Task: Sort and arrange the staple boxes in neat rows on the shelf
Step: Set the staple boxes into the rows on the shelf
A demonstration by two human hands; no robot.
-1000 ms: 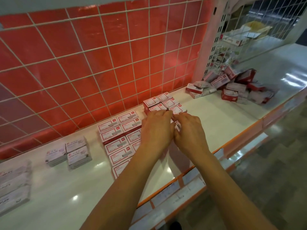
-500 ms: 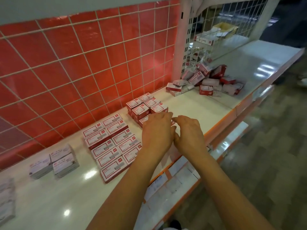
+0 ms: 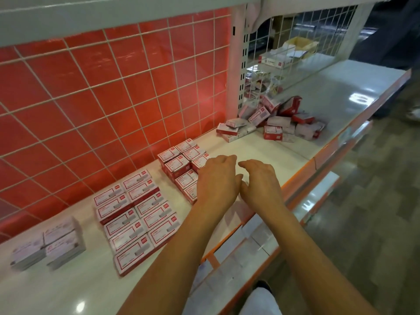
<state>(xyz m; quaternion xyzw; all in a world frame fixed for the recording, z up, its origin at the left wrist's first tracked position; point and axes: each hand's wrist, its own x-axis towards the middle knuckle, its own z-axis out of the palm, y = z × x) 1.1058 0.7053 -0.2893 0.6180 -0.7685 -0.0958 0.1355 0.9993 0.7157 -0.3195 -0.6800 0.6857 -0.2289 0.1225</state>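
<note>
Three neat blocks of staple boxes are sitting left of the white upright, while a jumbled heap is waiting at its foot. The left hand and right hand are hovering left of it, loosely curled, gripping nothing visible.

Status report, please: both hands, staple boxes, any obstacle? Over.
Left hand and right hand empty, fingers loosely curled, at small-box block. Loose pile unsorted at right. No obstacle seen toward it.
</note>
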